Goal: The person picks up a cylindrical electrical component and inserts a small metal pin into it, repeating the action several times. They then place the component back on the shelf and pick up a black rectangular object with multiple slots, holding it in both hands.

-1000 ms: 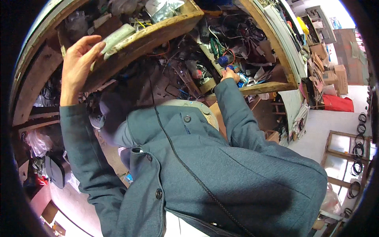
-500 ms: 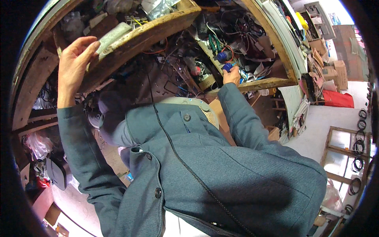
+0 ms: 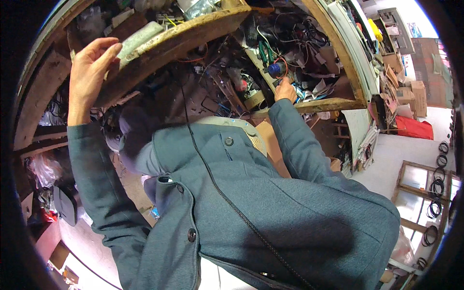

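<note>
My left hand [image 3: 92,77] is at the upper left, its fingers bent over the near end of a worn wooden drawer [image 3: 193,33]. A grey-green piece [image 3: 141,41] lies along the drawer's rim beside my fingertips. My right hand [image 3: 285,91] reaches into a second wooden compartment [image 3: 333,103], its fingers closed round a small dark-blue object that they mostly hide. Just beyond the fingertips sits a blue round-ended item [image 3: 276,69]. Green-handled pliers [image 3: 263,52] and an orange wire are close by.
Tangled cables [image 3: 295,36] and paper scraps fill the right compartment. A black cord [image 3: 212,181] runs down over my coat. Cardboard boxes [image 3: 415,94] and a red bag [image 3: 414,127] are at the right. Black rings [image 3: 437,179] hang by a window.
My right hand has turned slightly, and the blue object in it is now more hidden. The blue item ahead has shifted slightly right. My left hand stays at the drawer.
</note>
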The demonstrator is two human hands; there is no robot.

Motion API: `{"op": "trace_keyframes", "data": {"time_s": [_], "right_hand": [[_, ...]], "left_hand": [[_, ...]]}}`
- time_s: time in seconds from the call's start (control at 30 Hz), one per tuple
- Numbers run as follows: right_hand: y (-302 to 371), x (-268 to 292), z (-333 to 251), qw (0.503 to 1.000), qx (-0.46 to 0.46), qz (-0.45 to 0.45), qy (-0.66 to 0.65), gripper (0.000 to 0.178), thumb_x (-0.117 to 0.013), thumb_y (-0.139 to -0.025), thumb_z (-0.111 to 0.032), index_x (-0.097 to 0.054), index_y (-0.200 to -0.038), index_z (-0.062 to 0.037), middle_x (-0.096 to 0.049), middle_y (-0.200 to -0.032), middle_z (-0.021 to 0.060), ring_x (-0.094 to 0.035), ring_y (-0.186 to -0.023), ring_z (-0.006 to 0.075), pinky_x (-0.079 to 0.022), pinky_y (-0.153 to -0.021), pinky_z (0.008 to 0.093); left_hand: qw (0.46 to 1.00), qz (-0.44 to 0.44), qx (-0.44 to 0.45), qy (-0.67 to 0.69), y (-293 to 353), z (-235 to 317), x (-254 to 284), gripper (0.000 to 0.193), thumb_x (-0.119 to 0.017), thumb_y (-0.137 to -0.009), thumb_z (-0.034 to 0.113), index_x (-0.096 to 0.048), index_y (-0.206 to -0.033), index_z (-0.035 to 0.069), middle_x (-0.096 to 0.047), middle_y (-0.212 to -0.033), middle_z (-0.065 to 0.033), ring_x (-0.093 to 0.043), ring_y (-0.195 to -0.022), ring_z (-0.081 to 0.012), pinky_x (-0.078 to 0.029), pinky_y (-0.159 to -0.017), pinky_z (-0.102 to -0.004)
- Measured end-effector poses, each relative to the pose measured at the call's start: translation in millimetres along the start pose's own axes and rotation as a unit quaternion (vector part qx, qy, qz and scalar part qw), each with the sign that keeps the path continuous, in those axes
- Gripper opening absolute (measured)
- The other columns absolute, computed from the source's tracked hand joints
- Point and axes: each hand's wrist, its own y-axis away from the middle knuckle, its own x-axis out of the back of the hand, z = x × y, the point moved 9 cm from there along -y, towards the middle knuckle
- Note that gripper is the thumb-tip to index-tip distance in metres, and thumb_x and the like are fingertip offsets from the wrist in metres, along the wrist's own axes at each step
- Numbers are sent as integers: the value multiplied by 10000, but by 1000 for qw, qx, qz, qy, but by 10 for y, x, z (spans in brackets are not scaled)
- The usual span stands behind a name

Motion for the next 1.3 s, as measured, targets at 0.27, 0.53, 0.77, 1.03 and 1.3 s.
{"op": "trace_keyframes", "data": {"time_s": [0.27,0.53,0.77,1.03,1.3], "right_hand": [[751,-186,-625,941,221,-202,156,232,-643,-873,-228,-783,-945,-58,-764,-965,199,-750,-895,384,-593,-792,488],[317,-179,-251,931,176,-187,259,212,-620,-918,-167,-815,-958,-96,-783,-983,149,-765,-958,325,-606,-807,465],[111,-431,-116,926,176,-187,278,210,-624,-928,-157,-812,-998,-99,-787,-1034,106,-769,-944,316,-610,-764,479],[77,-480,-224,895,250,-207,307,199,-627,-931,-161,-806,-998,-108,-788,-994,103,-774,-916,294,-610,-722,471],[-98,-548,-127,898,231,-202,315,191,-633,-915,-189,-658,-1086,-106,-767,-957,157,-766,-902,306,-602,-742,461]], "left_hand": [[1000,11,-9,-4,13,20,-1,301,-685,-1014,234,-695,-1226,22,-704,-1028,5,-608,-832,-52,-484,-752,-202],[1000,9,-7,-6,29,37,16,294,-686,-1013,240,-703,-1221,33,-709,-962,14,-608,-795,-46,-482,-718,-203],[999,23,-25,-17,15,59,4,292,-698,-1002,247,-710,-1197,30,-714,-925,9,-622,-796,-53,-483,-711,-213],[1000,12,-18,-15,23,68,-4,294,-691,-1009,239,-701,-1218,32,-710,-944,16,-612,-793,-47,-468,-690,-197],[1000,15,-14,-6,26,71,-29,298,-696,-1005,255,-702,-1209,37,-714,-948,17,-620,-806,-48,-471,-693,-203]]}}
